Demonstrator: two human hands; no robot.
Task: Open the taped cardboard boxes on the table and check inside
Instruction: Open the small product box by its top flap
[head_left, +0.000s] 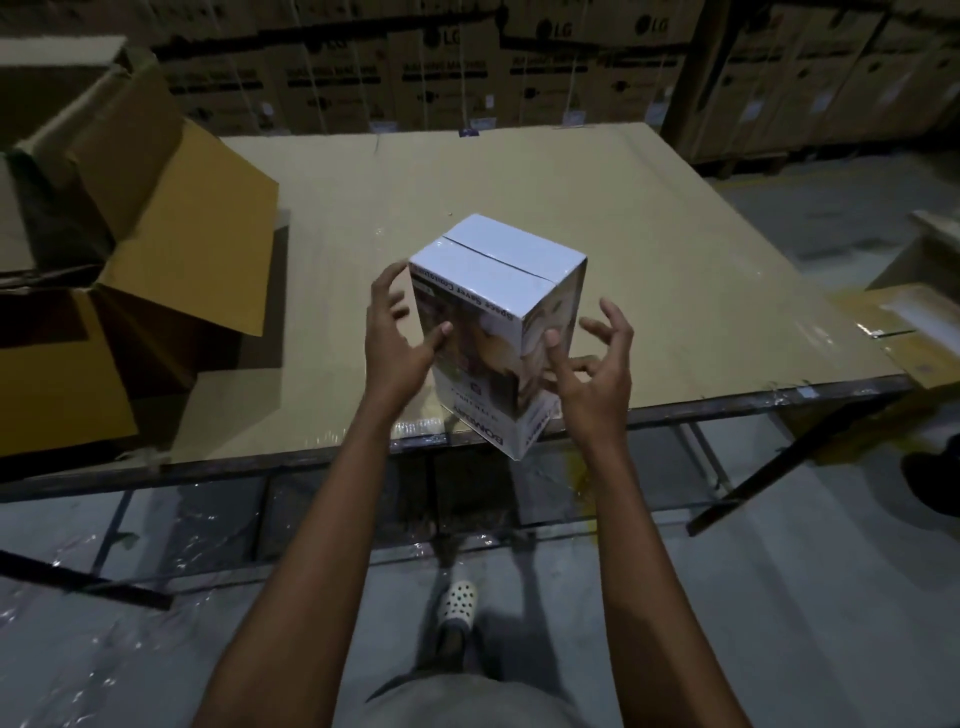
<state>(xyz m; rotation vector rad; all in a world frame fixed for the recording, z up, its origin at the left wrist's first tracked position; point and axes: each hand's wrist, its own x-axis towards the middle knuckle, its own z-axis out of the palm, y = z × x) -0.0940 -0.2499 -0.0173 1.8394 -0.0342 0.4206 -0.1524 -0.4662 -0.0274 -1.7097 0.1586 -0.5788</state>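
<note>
Item under inspection: one white printed box (498, 291), standing upright at the near edge of the table (675, 249), roughly mid-width. I note that its lowest corner shows past the table's front rail, and I cannot tell whether the box rests fully on the surface or is lifted slightly. The top flaps are closed and meet at a seam running across the lid. I cannot confirm whether tape covers that seam. The print on the side faces reads upside down from my view.

Left hand (400, 338): at the box's left face, fingers spread and only lightly curved, thumb tip against the face. The other fingers are blurred and appear to stand off the carton.

Right hand (597, 364): at the right face, fingers spread and loosely bent, one fingertip touching the face. Neither hand has a closed grip on the box.

Surroundings: the table top is covered with a cardboard sheet. A large brown carton (156, 249) with its flaps thrown open sits on the left end, apart from the white box. A flattened carton (904, 327) lies at the right edge. Stacked cartons (467, 67) line the back wall. Below the table edge I see one white perforated clog (457, 605) on the floor.
</note>
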